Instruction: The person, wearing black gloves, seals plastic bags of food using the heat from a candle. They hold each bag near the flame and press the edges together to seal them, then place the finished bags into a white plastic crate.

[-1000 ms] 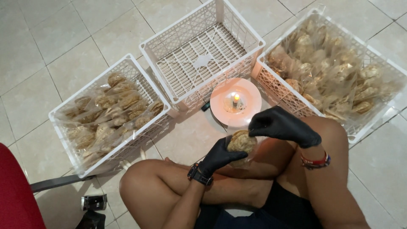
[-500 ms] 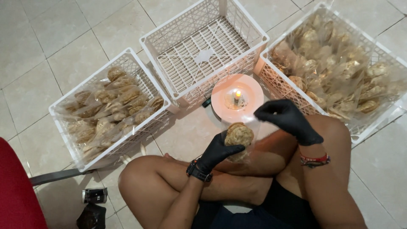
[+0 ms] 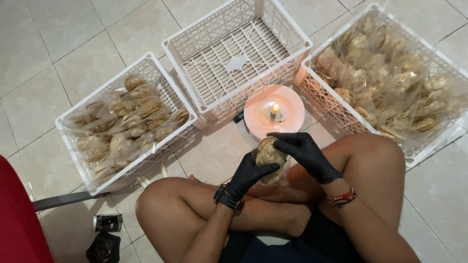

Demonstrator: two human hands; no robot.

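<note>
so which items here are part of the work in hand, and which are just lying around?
In use:
- left hand and right hand, both gloved, holding a bag of crackers
- lit candle on a pink plate
- left crate and right crate, holding bagged crackers
- middle crate, with no bags

Lying about:
- small can
- black pouch
- red chair

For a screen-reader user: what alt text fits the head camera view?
Two black-gloved hands, left hand and right hand, hold a clear bag of crackers near a lit candle on a pink plate. Three white crates sit on the tiled floor; the middle crate is empty.
</note>
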